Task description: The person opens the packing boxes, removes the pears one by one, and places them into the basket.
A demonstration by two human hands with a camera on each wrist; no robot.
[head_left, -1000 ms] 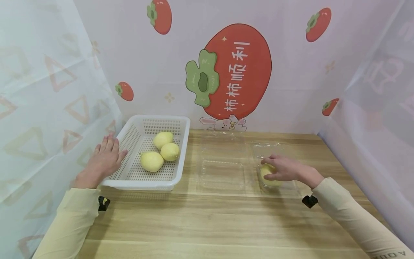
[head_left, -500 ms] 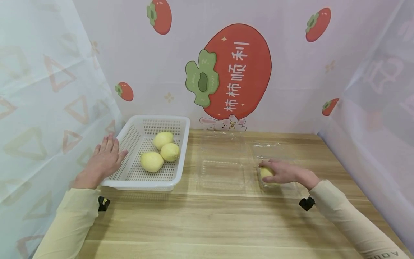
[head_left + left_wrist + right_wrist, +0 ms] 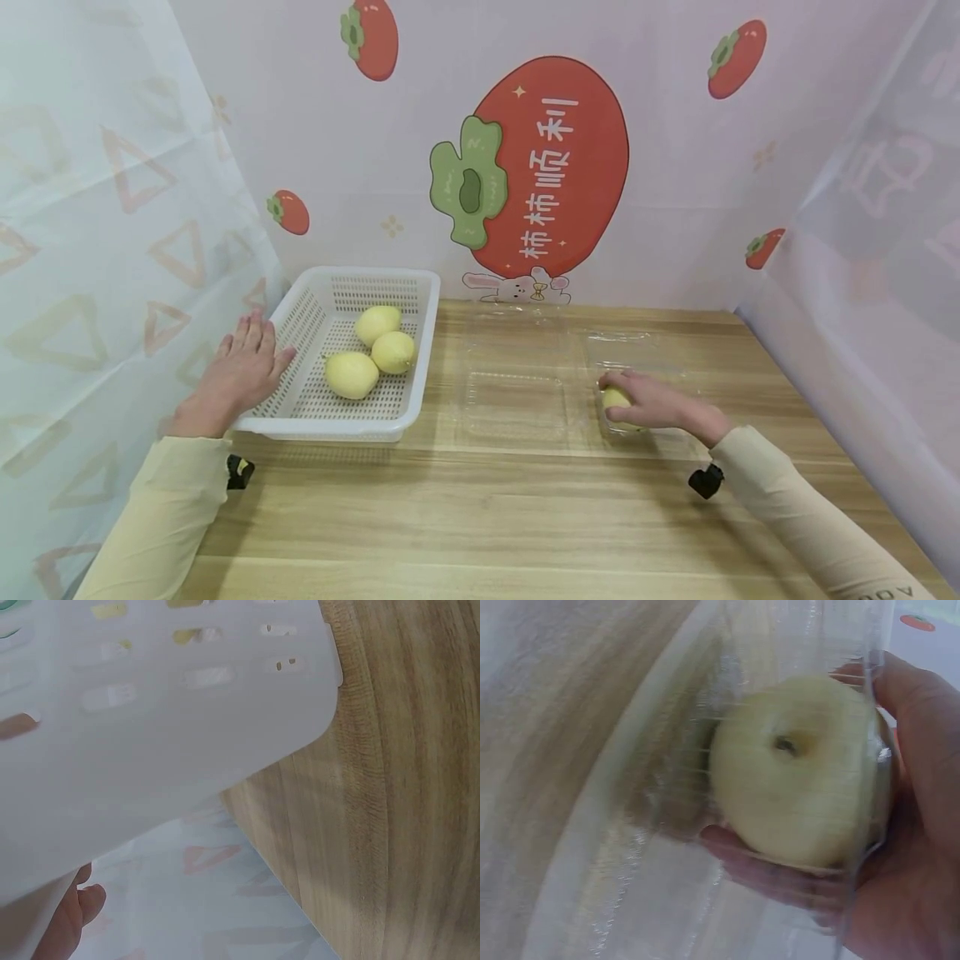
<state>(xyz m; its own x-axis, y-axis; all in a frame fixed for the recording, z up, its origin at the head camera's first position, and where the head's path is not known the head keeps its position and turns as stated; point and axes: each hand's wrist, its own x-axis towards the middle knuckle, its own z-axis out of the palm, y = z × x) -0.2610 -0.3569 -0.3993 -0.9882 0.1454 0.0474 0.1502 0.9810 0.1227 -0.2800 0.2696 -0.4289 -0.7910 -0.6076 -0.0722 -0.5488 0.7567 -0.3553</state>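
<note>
In the head view my left hand point(image 3: 243, 367) lies over the left rim of a white plastic basket point(image 3: 431, 333), fingers straight and thumb on the inner side. Three pale yellow pears point(image 3: 352, 375) point(image 3: 393, 352) point(image 3: 378, 325) sit in that basket. Over at the right, my right hand point(image 3: 660, 400) holds another pear point(image 3: 617, 407) inside a clear plastic box point(image 3: 622, 337). The right wrist view looks through the box wall at this pear point(image 3: 795, 772), thumb above it and fingers below; the palm side of the fruit is hidden.
A second clear plastic box point(image 3: 517, 400), lid folded back, lies between the basket and the right-hand box. All stand on a wood-grain table point(image 3: 465, 517). A printed cloth point(image 3: 675, 183) closes off the back, and similar sheets hang at both sides.
My right hand and forearm have shifted slightly left and lower, with the pear still under the fingers. The left hand, the basket and its pears have not visibly moved.
</note>
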